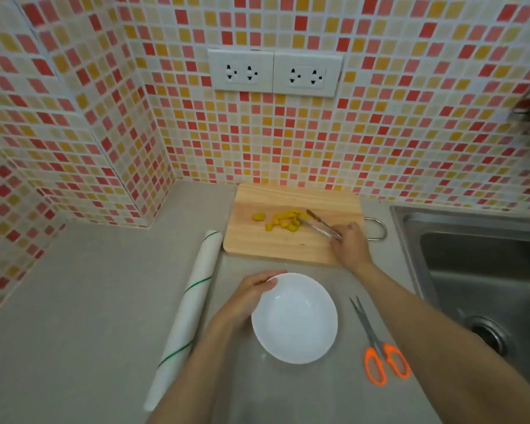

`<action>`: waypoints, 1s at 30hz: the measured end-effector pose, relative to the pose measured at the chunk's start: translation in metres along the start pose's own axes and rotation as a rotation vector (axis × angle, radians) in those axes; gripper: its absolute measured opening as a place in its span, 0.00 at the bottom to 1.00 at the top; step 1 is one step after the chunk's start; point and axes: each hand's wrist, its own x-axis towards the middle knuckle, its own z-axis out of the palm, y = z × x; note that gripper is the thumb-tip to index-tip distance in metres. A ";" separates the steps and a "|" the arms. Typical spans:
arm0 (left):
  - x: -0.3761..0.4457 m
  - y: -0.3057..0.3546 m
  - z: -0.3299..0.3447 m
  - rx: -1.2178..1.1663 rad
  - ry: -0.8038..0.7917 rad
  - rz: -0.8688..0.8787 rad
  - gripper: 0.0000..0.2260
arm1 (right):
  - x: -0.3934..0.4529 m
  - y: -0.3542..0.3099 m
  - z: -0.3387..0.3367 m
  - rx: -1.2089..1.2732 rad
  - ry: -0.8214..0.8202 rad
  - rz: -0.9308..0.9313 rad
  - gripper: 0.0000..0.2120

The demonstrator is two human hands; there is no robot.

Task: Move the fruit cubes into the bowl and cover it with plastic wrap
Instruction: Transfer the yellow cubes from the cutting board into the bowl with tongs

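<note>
Reaching across the pale wooden cutting board point(291, 240), the right hand point(351, 246) is gripping a pair of slim metal tongs point(318, 225) at their joined end, fingers curled tight around them. Its tong tips are spreading apart and pointing into the small yellow fruit cubes point(283, 221), which are lying in a loose cluster near the middle of the board, with one piece sitting a little apart to the left. Whether the tips are actually touching a cube is hard to tell from this angle.

Nearer the person, the left hand point(251, 296) is cupping the left rim of the round white ceramic bowl point(294, 318), with the thumb lying over the edge and the fingers wrapping the outside. That bowl is standing upright on the grey countertop point(89, 301), just in front of the board, and is holding no fruit.

Left of the bowl, a long white roll of plastic wrap with thin green stripes point(187, 313) is lying on the counter, its far end beside the board's corner. Right of the bowl, orange-handled scissors point(377, 347) are resting flat, between the bowl and the stainless steel sink point(484, 270).
</note>
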 end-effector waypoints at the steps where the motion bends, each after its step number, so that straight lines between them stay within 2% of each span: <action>1: 0.002 0.000 0.000 -0.017 -0.010 -0.002 0.13 | 0.004 -0.002 0.001 -0.018 -0.037 -0.020 0.12; 5: 0.006 0.001 0.000 -0.032 -0.002 -0.030 0.12 | 0.016 -0.010 0.005 -0.067 -0.145 -0.072 0.10; 8: 0.010 0.000 0.000 -0.041 0.000 -0.034 0.12 | 0.017 -0.010 0.008 -0.080 -0.093 -0.082 0.11; 15: 0.016 0.003 -0.001 -0.047 -0.001 -0.009 0.12 | -0.005 -0.009 -0.003 0.060 0.037 -0.079 0.13; 21: 0.020 -0.001 -0.003 -0.090 0.030 0.023 0.12 | -0.065 -0.013 -0.032 0.212 0.062 -0.223 0.13; 25: 0.024 -0.004 -0.003 -0.180 0.078 0.045 0.13 | -0.108 -0.009 -0.042 0.161 -0.056 -0.335 0.15; 28: 0.028 -0.005 -0.003 -0.199 0.106 0.055 0.12 | -0.121 -0.008 -0.045 0.129 -0.159 -0.311 0.16; 30: 0.029 -0.007 -0.004 -0.203 0.117 0.067 0.12 | -0.120 -0.009 -0.050 0.146 -0.162 -0.311 0.17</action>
